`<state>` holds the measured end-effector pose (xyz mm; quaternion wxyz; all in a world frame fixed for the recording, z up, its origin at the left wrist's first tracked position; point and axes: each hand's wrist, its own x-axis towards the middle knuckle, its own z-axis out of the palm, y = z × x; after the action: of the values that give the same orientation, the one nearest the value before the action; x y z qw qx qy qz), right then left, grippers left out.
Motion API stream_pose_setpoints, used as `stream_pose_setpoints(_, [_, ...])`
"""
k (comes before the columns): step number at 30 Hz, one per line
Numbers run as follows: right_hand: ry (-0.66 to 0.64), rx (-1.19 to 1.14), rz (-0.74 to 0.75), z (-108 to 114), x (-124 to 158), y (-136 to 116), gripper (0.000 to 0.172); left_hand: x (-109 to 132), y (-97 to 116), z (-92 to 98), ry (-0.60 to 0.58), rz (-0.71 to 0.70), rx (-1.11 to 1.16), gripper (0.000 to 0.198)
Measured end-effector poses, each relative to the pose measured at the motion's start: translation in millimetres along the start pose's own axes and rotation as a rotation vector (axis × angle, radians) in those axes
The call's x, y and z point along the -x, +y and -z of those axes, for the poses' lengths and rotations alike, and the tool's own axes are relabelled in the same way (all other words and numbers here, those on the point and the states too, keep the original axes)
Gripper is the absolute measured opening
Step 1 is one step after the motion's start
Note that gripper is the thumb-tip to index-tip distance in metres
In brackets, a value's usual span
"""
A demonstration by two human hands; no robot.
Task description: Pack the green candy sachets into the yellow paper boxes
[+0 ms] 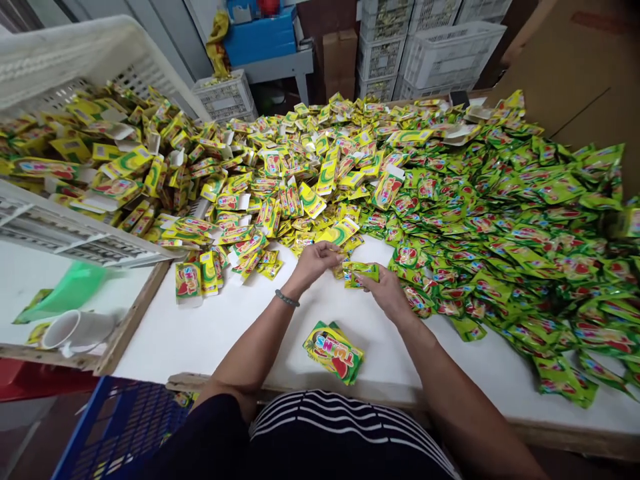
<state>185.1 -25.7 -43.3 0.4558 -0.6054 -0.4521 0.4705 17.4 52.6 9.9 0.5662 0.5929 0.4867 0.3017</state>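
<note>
My left hand (316,261) and my right hand (386,289) meet over the white table (210,333), both closed on a small green and yellow packet (361,272) held between them. A bead bracelet (287,299) circles my left wrist. A small stack of yellow boxes (334,351) lies on the table near my body. A heap of yellow flat boxes (240,180) spreads to the left and behind my hands. A heap of green sachets (520,227) covers the right side.
A white plastic crate (75,60) tips over the pile at far left. A white mug (75,330) and a green scoop (65,290) sit on a lower tray. A blue crate (115,427) is at bottom left. Stacked white crates (430,47) stand behind.
</note>
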Motion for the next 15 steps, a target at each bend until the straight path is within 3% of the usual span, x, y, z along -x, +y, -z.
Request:
stream_pose_setpoints(2, [0.026, 0.094, 0.009, -1, -1, 2, 0.034, -18, 13, 3.5, 0.168, -0.107, -0.359, 0.024])
stream_pose_setpoints(4, [0.032, 0.193, 0.039, -1, -2, 3, 0.030, -37, 21, 1.1, 0.246, -0.185, -0.741, 0.027])
stream_pose_setpoints(8, [0.062, 0.289, 0.089, 1, -4, 4, 0.023, -61, 22, -10.5, 0.057, -0.184, -1.182, 0.046])
stream_pose_setpoints(11, [0.132, 0.296, 0.093, 6, -5, 0, 0.025, -57, 17, -9.8, 0.037, -0.178, -1.176, 0.050])
stream_pose_setpoints(15, [0.221, 0.184, 0.128, 12, -7, -4, 0.031, -27, 8, 6.1, 0.093, -0.138, -0.827, 0.038])
